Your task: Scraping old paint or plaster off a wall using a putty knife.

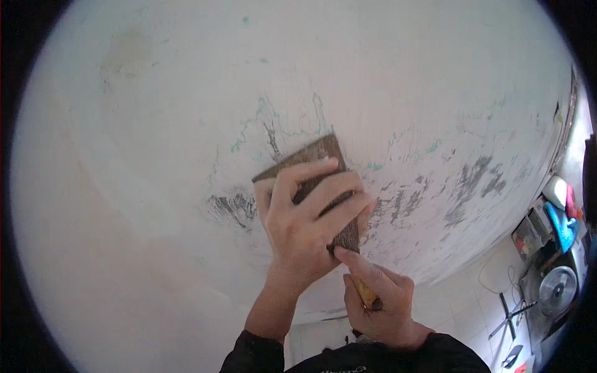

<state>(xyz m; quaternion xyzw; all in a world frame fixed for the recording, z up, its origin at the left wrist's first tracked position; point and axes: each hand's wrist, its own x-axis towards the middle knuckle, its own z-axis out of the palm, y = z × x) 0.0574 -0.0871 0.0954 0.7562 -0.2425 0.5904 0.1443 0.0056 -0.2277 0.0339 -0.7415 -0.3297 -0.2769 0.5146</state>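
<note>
A wide putty knife (345, 239) lies with its dark, worn, flared blade against a white wall (155, 155). Across the blade's face is my left hand (305, 217), its fingers bent and slightly apart, pressing and gripping the metal. My right hand (385, 301) is closed round the yellowish wooden handle (365, 293), the thumb and fingers near where it meets the blade. Dark grey scuffs and thin green marks surround the blade on the wall. The blade's lower left part is hidden under my left hand.
At the right, below the wall, a pale tiled floor (460, 308) shows. On it are a dark cross-shaped stand (510, 316), a round metallic disc (558, 290), a box (532, 233), a bright blue item (563, 227) and a thin cable (491, 286).
</note>
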